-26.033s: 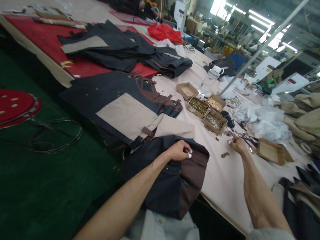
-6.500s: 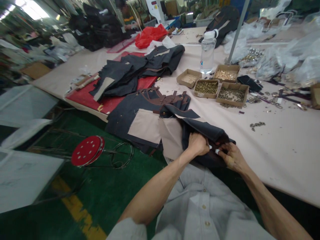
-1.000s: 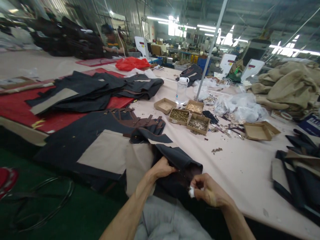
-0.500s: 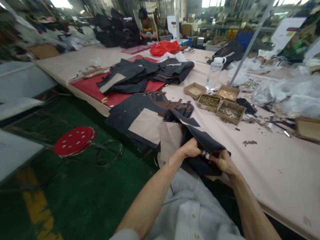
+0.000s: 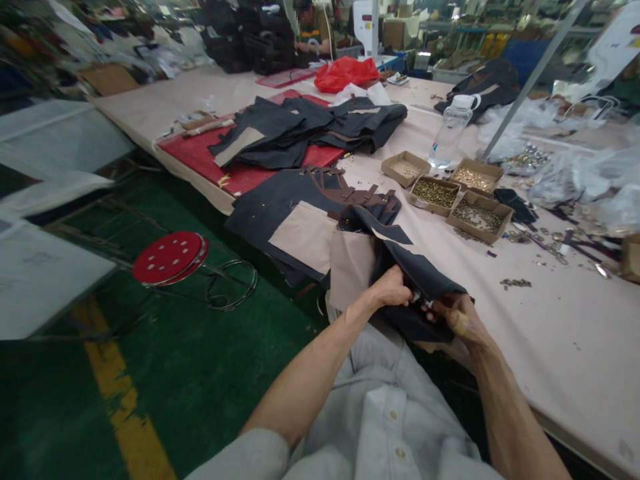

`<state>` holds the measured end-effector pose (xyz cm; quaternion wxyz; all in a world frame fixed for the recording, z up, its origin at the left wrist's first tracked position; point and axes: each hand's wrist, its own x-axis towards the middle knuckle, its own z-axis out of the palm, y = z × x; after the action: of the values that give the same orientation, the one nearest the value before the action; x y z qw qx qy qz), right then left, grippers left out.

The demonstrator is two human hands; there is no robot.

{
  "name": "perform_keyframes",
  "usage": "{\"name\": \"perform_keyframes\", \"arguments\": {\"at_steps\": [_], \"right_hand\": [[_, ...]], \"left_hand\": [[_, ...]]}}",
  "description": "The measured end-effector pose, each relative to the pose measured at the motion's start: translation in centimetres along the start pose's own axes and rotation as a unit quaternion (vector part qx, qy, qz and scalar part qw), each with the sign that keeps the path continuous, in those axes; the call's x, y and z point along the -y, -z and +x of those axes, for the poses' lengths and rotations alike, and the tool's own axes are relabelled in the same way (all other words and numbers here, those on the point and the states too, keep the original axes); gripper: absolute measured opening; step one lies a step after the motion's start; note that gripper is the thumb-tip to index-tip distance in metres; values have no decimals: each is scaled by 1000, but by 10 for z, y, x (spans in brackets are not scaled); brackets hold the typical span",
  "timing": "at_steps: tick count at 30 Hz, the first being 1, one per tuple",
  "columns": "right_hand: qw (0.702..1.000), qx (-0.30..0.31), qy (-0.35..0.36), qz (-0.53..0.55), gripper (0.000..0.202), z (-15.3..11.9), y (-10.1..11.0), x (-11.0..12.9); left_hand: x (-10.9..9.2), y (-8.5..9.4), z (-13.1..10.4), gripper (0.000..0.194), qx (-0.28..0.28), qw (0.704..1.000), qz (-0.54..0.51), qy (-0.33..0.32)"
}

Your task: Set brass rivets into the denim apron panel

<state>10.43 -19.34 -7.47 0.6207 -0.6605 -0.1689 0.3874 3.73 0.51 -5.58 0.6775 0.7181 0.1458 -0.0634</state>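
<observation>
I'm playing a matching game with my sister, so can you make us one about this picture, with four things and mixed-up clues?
1. round stool
2. clear bottle
3. left hand
4. plastic bag

A. beside the small boxes
B. touching dark cloth
C. red and crumpled
D. on the green floor

Right pairs: 1-D, 2-A, 3-B, 4-C

Both my forearms reach forward and converge. My left hand point(image 5: 393, 288) is curled palm-down, fingers bent inward; my right hand point(image 5: 461, 319) faces it closely, its wrist bent inward, white wraps showing at the fingertips point(image 5: 428, 305).
</observation>
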Motion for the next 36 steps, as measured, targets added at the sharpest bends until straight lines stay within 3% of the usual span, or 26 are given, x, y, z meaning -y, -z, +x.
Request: {"name": "perform_keyframes", "arguments": {"at_steps": [5,10,13,19,24,30,36], "right_hand": [[999,14,-23,-32,29,-3,-1,11],[997,25,-53,-42,26,3,8,2],[996,28,-77,-44,24,7,13,-4],[999,8,-42,-21,22,9,16,-16],[999,11,-26,45,33,12,14,-22],[999,-23,-28,14,41,7,8,-11],[1000,-16,-16,7,53,2,0,2]], "left_hand": [[-9,-2,-3,11,49,997,18,63],[-12,-7,-2,4,40,993,76,87],[-10,-8,-1,5,49,992,64,101],[-4,-7,-7,11,31,991,-54,116],[-2,-10,-13,17,8,990,-99,103],[1,-9,-14,19,11,993,-86,84],[4,-9,-16,17,8,988,-116,106]]}}
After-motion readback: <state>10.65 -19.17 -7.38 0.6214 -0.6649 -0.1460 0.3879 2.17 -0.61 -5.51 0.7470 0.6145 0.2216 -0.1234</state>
